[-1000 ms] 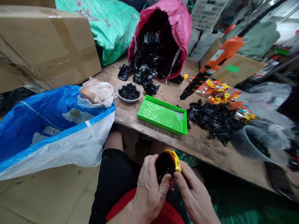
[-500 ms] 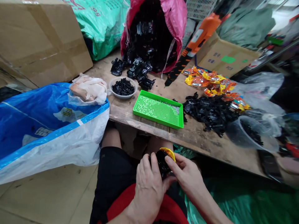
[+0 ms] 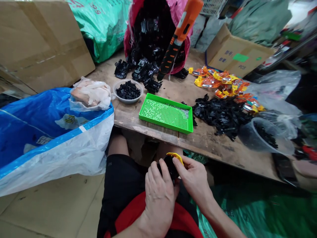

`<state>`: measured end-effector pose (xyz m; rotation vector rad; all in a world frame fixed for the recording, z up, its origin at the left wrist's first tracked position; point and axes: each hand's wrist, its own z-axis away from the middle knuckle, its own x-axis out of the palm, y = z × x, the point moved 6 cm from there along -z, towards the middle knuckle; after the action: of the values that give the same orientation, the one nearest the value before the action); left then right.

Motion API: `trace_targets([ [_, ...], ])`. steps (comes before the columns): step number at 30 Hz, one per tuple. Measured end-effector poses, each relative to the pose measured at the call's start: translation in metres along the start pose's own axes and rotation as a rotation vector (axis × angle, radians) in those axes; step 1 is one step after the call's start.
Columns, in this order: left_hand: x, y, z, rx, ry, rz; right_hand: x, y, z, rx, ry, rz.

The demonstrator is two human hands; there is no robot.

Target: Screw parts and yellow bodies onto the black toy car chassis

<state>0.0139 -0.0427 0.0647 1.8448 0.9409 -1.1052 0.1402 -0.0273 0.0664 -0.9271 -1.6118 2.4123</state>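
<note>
Worn brown wooden tabletop [image 3: 203,138] spans the frame from centre to right. One blue-lined white plastic sack [image 3: 81,145] gapes open at left. Two cardboard boxes show: a taped brown carton [image 3: 44,43], upper left, and an open tan carton [image 3: 230,56], upper right. One bright pink plastic sack [image 3: 174,6], top centre, holds many glossy black plastic mouldings [image 3: 150,24]. One orange-and-black powered screwdriver [image 3: 172,46] hangs before it.

One bright green perforated plastic tray [image 3: 165,125], mid-frame, contains scattered silvery bits too tiny to count. Two bare hands work at lower centre: the left hand [image 3: 159,188] wraps closely around a black plastic piece [image 3: 170,165]; the right hand [image 3: 193,173] pinches a curved yellow plastic part [image 3: 176,155] against it. Two clear plastic bowls hold small black parts: an upright bowl [image 3: 119,96], centre left, and a tilted bowl [image 3: 284,145] at right.
</note>
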Motion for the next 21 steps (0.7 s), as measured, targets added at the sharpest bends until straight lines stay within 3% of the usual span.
trace_targets([
  [6, -0.006, -0.014, -0.016, 0.011, 0.053, 0.060, -0.006, -0.011, 0.002, -0.038, -0.147, -0.047],
  [11, -0.014, -0.036, -0.028, -0.041, 0.100, 0.403, -0.015, -0.011, 0.000, -0.030, -0.266, -0.147],
  [15, -0.009, -0.047, -0.035, -0.167, -0.102, 0.862, -0.009, -0.006, -0.004, -0.007, -0.211, -0.225],
  [18, 0.003, -0.049, -0.033, -0.353, -0.309, 1.159, 0.003, 0.003, -0.005, 0.103, -0.154, -0.398],
  [21, 0.010, -0.053, -0.029, -0.490, -0.380, 1.291, 0.013, 0.017, 0.000, 0.266, -0.140, -0.500],
])
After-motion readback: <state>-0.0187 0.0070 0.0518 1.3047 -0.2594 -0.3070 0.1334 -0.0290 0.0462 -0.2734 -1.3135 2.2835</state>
